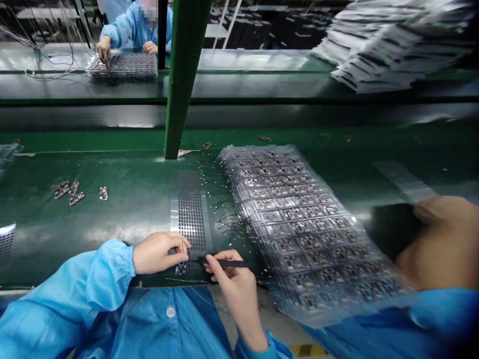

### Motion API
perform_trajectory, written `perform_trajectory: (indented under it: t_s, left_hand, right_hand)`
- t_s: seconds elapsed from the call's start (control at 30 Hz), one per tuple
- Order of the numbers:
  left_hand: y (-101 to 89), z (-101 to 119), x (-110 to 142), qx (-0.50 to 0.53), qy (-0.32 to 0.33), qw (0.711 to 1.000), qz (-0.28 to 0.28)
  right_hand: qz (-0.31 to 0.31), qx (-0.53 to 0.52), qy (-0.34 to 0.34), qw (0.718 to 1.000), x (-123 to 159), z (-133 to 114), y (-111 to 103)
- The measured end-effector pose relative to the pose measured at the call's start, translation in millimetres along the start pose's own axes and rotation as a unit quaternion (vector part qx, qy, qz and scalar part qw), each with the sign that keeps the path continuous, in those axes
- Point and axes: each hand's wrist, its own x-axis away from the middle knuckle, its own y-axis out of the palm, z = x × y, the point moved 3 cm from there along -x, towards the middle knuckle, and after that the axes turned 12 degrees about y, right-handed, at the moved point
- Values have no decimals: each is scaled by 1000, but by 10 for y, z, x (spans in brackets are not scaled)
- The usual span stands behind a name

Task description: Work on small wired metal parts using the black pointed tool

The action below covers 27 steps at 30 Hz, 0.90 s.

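Far left on the green bench (130,219): part of a clear plastic sheet (7,155), and nearer, the end of a strip of dark squares (6,244). Then a cluster of circuit boards (77,198) with a single board (104,193) just to its right. Across the way, a co-worker (129,30) in blue had one hand over a tray (125,75) of boards.

Next was the left hand (160,253), fingers curled towards the thumb over a small board (180,269) at the bench's near edge — could not tell whether they pinched it or its wire. A sheet of dark squares (191,214) lay just beyond, near the foot of a green post (183,85). The right hand (235,279) pinched a slim black tool (228,263) between thumb and fingers, tip pointing left, close to the small board; contact unclear.

Further right, a slanting stack of clear trays (337,313) held rows of boards, wires trailing along its left side. Any lettering on the boards was too small to read. Behind, a pile of white sheets (381,55) — blurred. Far right, another person's hand (441,239), also blurred, was beside the trays, its grip unclear; a clear strip (406,179) lay just beyond it.
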Motion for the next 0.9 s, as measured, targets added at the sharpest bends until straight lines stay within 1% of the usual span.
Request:
perform_trajectory:
  t_s: [0.17,0.3,0.7,0.9]
  left_hand:
    - [5,-2,0,5,3,1000,4]
    - [12,-3,-4,6,3,1000,6]
    - [12,-8,4,-9,5,1000,5]
    - [19,-23,7,-16,7,1000,5]
  right_hand:
    - [-6,26,-16,1000,-5,-8,20]
    - [-1,24,-17,1000,-5,-26,23]
    - [-12,40,-24,999,1,-21,31]
    - [-12,29,-10,999,-3,-20,45]
